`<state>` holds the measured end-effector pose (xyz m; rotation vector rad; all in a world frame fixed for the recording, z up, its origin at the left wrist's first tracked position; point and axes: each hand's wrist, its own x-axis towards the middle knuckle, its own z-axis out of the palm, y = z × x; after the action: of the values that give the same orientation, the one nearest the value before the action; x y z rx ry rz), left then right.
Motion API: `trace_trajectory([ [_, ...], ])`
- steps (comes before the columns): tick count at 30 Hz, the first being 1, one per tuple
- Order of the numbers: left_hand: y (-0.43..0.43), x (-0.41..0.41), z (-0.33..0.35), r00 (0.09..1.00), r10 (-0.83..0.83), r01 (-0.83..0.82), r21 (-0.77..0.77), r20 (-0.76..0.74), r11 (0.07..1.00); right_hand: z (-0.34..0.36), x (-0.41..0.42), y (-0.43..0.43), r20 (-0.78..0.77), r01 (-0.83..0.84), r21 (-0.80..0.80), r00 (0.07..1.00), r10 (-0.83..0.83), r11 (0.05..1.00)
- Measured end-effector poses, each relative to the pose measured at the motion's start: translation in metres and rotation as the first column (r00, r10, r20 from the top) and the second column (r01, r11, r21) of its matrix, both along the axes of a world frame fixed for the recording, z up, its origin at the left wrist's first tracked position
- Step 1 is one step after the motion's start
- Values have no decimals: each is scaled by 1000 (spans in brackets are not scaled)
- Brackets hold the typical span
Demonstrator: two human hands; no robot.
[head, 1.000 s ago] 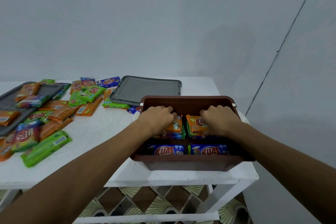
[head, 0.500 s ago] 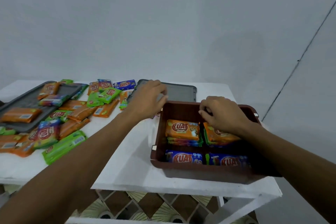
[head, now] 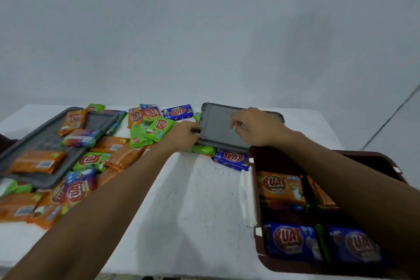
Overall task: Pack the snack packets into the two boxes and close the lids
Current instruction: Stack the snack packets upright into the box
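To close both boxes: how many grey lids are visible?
2. The left hand and right hand touch one lid behind the brown box; the other lid lies far left, under packets.

Soft even light, motion blur, wide-angle distortion.

Bare table between loose packets and box; lid beyond

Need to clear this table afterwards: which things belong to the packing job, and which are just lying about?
Job: brown box; grey lid, left hand and right hand on it; loose packets; second lid.
Idle: only the white table beneath.
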<state>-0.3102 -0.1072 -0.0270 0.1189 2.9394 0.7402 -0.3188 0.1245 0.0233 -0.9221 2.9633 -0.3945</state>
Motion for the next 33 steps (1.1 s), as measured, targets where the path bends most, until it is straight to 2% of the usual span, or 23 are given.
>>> trace_trajectory([
  [4, 21, -14, 4, 985, -166, 165, 53, 33, 985, -4, -24, -11, 206, 9, 287, 976, -71, 958],
  [7, 29, -22, 1, 967, -250, 237, 167, 60, 957, -16, -38, -9, 354, -10, 367, 926, -130, 930],
  [9, 24, -27, -3, 965, -262, 256, 176, 14, 951, -23, -46, -3, 368, 11, 418, 912, -181, 908],
  [12, 4, -35, -11, 960, -278, 280, 62, -35, 958, -24, -50, 5, 363, 35, 529, 894, -263, 848],
  [14, -12, -40, -17, 948, -319, 319, -7, 7, 948, -24, -52, 12, 357, 53, 574, 882, -307, 817],
  [18, -29, -44, -22, 919, -383, 392, -115, 100, 913, -27, -61, 21, 390, 87, 547, 853, -346, 833],
  [21, -28, -46, -22, 915, -389, 401, -153, 105, 903, -26, -70, 13, 266, 67, 494, 938, -223, 867],
  [25, -27, -45, -16, 933, -335, 349, -108, 133, 931, -28, -83, -13, 227, 92, 323, 959, -171, 942],
  [28, -32, -42, -13, 963, -252, 256, -35, 95, 966, -30, -90, -40, 273, 158, 202, 939, -210, 967],
  [30, -34, -35, -6, 980, -182, 179, 37, 78, 983, -33, -91, -59, 312, 203, 190, 915, -255, 961],
  [33, -42, -28, 4, 995, -78, 57, 307, 56, 950, -38, -90, -78, 403, 327, 170, 838, -368, 930],
])
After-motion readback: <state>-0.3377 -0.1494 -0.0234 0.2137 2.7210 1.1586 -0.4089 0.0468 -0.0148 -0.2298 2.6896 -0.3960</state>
